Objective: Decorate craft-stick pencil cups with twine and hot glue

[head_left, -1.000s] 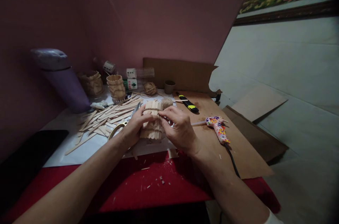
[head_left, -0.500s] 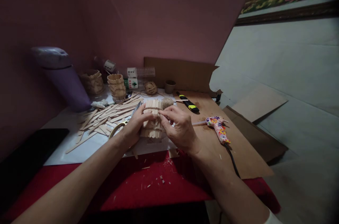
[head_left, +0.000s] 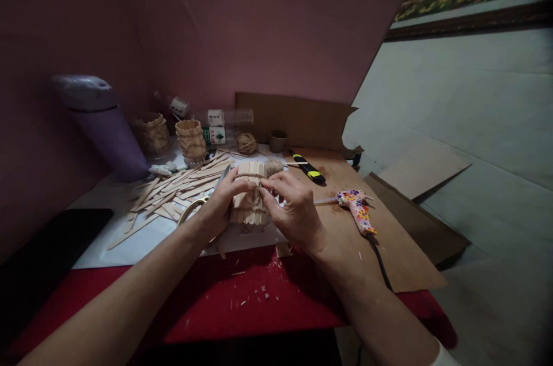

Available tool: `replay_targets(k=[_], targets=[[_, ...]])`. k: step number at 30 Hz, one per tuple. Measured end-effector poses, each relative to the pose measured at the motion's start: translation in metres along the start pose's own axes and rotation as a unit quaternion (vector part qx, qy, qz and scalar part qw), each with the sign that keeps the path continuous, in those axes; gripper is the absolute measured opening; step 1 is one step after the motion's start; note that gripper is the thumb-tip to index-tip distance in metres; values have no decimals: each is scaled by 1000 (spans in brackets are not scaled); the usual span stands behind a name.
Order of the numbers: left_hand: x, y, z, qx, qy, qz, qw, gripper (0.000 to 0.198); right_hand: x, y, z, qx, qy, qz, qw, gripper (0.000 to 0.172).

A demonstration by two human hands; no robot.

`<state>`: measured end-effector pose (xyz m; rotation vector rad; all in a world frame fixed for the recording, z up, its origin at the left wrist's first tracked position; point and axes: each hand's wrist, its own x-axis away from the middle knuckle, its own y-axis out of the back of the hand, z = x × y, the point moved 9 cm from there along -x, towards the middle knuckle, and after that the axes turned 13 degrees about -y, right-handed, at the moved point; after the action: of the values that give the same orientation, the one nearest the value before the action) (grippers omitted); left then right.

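Note:
My left hand [head_left: 220, 202] is wrapped round a small cup made of craft sticks [head_left: 251, 217], its thumb lying across the front. Twine [head_left: 249, 174] runs round the cup near its upper end. At the cup's right side my right hand [head_left: 290, 204] has thumb and forefinger pinched together against it; whatever is between those fingertips is too small to make out. A ball of twine [head_left: 273, 167] sits just behind the right fingers. Scissors with a gold-coloured handle [head_left: 186, 211] lie partly hidden under my left hand.
Loose craft sticks [head_left: 173, 186] spread over white paper at left. Two finished-looking stick cups, one of them nearer [head_left: 191, 141], stand behind with a purple bottle [head_left: 108, 129]. A utility knife [head_left: 307, 167] and a flowered glue gun [head_left: 358, 210] rest on cardboard [head_left: 401, 265] at right.
The left thumb has shifted slightly up across the cup, and the cup has moved very little. My right fingers stay pinched at the same side.

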<state>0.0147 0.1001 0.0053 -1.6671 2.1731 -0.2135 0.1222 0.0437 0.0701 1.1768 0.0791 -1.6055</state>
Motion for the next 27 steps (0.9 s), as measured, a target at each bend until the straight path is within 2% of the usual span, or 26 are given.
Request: replay_targets(k=[4,8,19,27], targets=[[-1,1,1,-16,-3,-2,1000,52,1,0,1,15,8,1,1000,17],[-2,5,1,-28,-14,-13,999,46,1,-1,1,10,2,12,1000,22],[2,3,-1,-4,22,-24,999,42,-5,2,-11,-91,-81,23,992,24],[3,-1,-4,29,22,-8,999,42,-3,7,0,-65,-45,10,997,26]])
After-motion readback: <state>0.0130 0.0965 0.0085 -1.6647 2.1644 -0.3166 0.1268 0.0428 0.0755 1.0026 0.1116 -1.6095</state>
